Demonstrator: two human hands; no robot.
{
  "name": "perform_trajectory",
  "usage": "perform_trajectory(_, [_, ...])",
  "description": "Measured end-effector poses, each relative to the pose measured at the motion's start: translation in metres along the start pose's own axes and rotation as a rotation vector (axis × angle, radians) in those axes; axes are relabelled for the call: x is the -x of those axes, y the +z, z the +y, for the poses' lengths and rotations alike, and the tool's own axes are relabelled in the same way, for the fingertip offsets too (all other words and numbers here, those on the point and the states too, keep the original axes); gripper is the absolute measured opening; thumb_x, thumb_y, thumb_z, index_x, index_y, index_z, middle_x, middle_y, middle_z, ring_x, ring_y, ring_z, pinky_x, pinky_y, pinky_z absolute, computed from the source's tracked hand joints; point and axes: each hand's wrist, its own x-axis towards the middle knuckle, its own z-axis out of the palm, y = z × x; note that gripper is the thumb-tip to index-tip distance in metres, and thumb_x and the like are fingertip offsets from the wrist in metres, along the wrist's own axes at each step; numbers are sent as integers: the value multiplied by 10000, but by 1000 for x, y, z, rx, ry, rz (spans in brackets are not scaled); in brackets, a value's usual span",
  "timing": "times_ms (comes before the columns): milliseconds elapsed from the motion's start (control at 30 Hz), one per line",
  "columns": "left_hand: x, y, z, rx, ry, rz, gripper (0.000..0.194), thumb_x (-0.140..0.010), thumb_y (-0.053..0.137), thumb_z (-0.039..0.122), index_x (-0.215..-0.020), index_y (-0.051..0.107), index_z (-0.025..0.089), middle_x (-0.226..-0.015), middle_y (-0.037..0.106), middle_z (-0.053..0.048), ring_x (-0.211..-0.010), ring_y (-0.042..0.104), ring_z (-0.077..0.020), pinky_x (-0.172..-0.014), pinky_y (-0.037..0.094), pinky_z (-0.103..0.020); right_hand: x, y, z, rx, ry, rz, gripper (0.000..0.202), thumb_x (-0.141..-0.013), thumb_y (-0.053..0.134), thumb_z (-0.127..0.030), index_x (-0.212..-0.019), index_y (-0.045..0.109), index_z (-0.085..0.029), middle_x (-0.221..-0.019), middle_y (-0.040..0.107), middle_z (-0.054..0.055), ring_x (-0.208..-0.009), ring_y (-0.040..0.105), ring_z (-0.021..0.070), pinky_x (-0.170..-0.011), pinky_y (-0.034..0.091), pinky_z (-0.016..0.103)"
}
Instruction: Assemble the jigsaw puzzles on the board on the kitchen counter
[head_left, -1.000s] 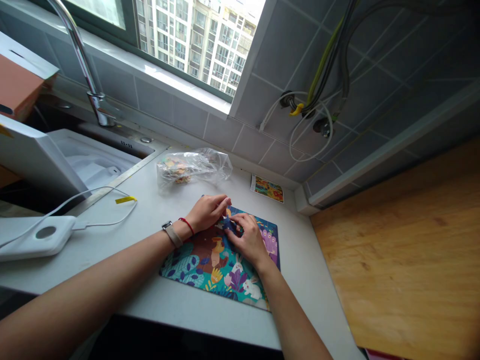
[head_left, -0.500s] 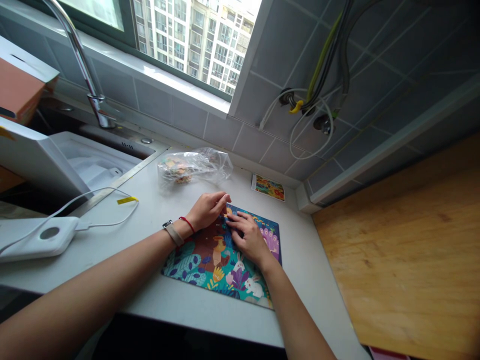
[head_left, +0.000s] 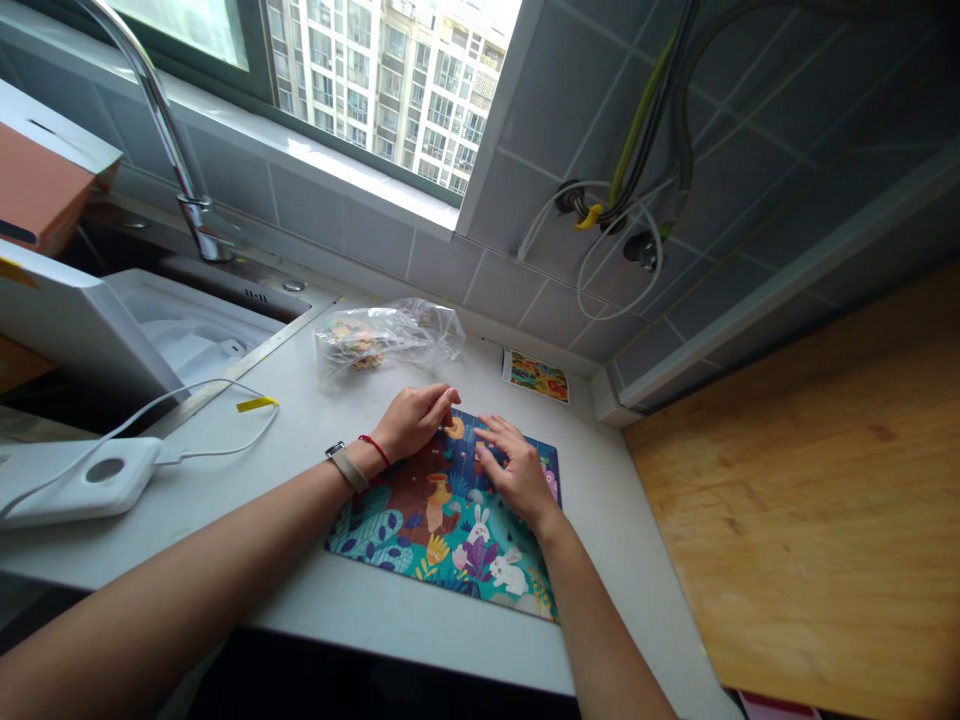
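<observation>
A colourful jigsaw puzzle (head_left: 469, 540) with rabbits and plants lies flat on the white counter. My left hand (head_left: 420, 417) rests on its side at the puzzle's upper left edge, fingers bent together; whether anything is between them is hidden. My right hand (head_left: 517, 465) is over the upper right part of the puzzle, palm down, fingers spread, holding nothing. Parts of the picture are covered by both hands and my left forearm.
Behind the hands lie a clear plastic bag (head_left: 390, 335) with pieces and a small picture card (head_left: 535, 375). At left are a white power device (head_left: 82, 480) with a cable, a sink and a faucet (head_left: 169, 140). A wooden board (head_left: 810, 480) stands right.
My right hand has moved to the right, away from my left hand, uncovering the upper middle of the puzzle. My left hand has hardly moved.
</observation>
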Motion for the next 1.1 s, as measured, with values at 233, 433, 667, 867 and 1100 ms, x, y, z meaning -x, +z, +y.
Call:
perform_trajectory(233, [-10, -12, -21, 131, -179, 277, 571, -1048, 347, 592, -1046, 719, 158, -777, 784, -65, -714, 721, -191, -623, 559, -256, -5, -29, 52, -172, 293, 652, 444, -934, 583, -529, -1033, 802, -157, -1185, 784, 166, -1156, 716, 303, -1004, 561, 444])
perform_trajectory(433, [-9, -17, -19, -15, -131, 227, 579, -1035, 339, 583, -963, 715, 149, -864, 792, -115, -826, 749, -231, -703, 596, -309, -4, -29, 82, -203, 401, 747, 692, -940, 406, -664, -1060, 782, -95, -1090, 797, 218, -1043, 741, 337, -851, 585, 436])
perform_trajectory(667, [44, -10, 8, -340, 118, -224, 445, -942, 615, 544, -1192, 785, 218, -1425, 682, -135, -1430, 532, -386, -1199, 431, -545, -1, -20, 49, -89, 313, 618, 512, -962, 471, -557, -969, 793, -159, -1127, 752, 184, -1128, 676, 308, -1076, 501, 482])
perform_trajectory(867, [80, -8, 0, -766, 127, -455, 678, -1042, 474, 600, -1643, 405, 293, -1741, 275, -82, -1605, 248, -394, -1271, 280, -618, 25, 13, -7, 10, 223, 304, 372, -913, 689, -444, -1186, 795, -216, -1426, 673, 145, -1425, 521, 326, -1230, 365, 510])
perform_trajectory(1100, [81, -3, 8, -841, 100, -512, 718, -1053, 412, 632, -1670, 340, 270, -1751, 229, -94, -1616, 213, -389, -1272, 250, -604, 66, 14, -32, 294, 334, -128, 744, -1030, 442, -661, -1645, 404, -245, -1761, 223, 93, -1640, 105, 390, -1308, 84, 575])
